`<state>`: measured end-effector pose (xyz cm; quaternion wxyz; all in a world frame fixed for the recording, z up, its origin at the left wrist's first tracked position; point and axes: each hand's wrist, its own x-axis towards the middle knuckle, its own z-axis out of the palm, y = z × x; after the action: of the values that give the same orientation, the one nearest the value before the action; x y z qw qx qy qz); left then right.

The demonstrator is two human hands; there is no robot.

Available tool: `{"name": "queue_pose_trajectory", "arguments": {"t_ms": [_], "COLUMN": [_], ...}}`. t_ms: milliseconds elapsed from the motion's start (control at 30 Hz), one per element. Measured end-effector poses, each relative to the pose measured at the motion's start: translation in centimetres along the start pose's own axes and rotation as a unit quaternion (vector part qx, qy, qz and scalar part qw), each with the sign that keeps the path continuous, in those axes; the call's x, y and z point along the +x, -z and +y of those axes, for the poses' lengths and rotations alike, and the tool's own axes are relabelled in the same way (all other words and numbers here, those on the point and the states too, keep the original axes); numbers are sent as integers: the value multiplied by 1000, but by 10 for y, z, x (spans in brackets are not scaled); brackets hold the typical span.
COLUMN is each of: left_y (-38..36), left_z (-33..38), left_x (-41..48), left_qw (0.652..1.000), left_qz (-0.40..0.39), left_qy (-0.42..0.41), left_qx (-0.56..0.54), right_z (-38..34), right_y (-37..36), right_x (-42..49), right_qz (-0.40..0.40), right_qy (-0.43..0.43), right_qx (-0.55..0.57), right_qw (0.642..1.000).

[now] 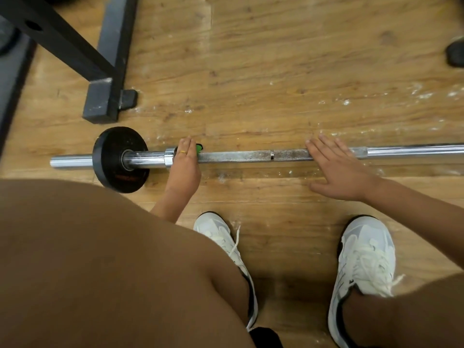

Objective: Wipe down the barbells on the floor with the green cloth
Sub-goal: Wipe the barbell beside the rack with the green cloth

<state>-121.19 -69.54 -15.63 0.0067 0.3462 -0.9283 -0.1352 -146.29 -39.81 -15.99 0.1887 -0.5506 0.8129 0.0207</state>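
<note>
A steel barbell (251, 156) lies left to right across the wooden floor, with a small black plate (118, 159) on its left sleeve. My left hand (184, 169) wraps over the shaft just right of the collar and grips the green cloth (199, 148), of which only a small corner shows past my fingers. My right hand (336, 169) rests flat on the shaft further right, fingers straight and spread.
A dark metal rack base (108, 79) stands on the floor behind the bar's left end. A black weight (455, 52) sits at the right edge. My white shoes (364, 267) stand close in front of the bar. White chalk dust speckles the floor.
</note>
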Motion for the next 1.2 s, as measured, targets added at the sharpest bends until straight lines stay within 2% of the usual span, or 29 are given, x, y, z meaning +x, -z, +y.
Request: {"name": "queue_pose_trajectory", "arguments": {"t_ms": [167, 300, 367, 467, 633, 800, 1000, 1200], "left_y": [-8, 0, 4, 0, -9, -6, -14, -6], "left_z": [14, -4, -11, 0, 3, -4, 6, -1], "left_x": [-16, -17, -13, -24, -46, -35, -65, -59], "left_qw": [1000, 999, 999, 1000, 998, 999, 999, 998], "left_qz": [3, -16, -29, -5, 9, 20, 18, 19], "left_qy": [-13, -45, -32, -8, -63, 15, -47, 27], "left_qx": [12, 10, 11, 7, -2, -34, -18, -47], "right_z": [-4, -6, -5, -7, -12, -15, -21, -27], "right_y": [-1, -5, -8, -12, -16, -17, -22, -28], "right_x": [-6, -9, -12, -16, -25, -32, -40, -48], "right_qz": [-5, -1, -1, 12, 4, -6, 6, 18], "right_qy": [-10, -8, -2, 4, 3, 6, 6, 3], "right_qx": [-1, -1, 2, 2, -8, -6, -7, 2], "right_qw": [1000, 1000, 1000, 1000, 1000, 1000, 1000, 1000]}}
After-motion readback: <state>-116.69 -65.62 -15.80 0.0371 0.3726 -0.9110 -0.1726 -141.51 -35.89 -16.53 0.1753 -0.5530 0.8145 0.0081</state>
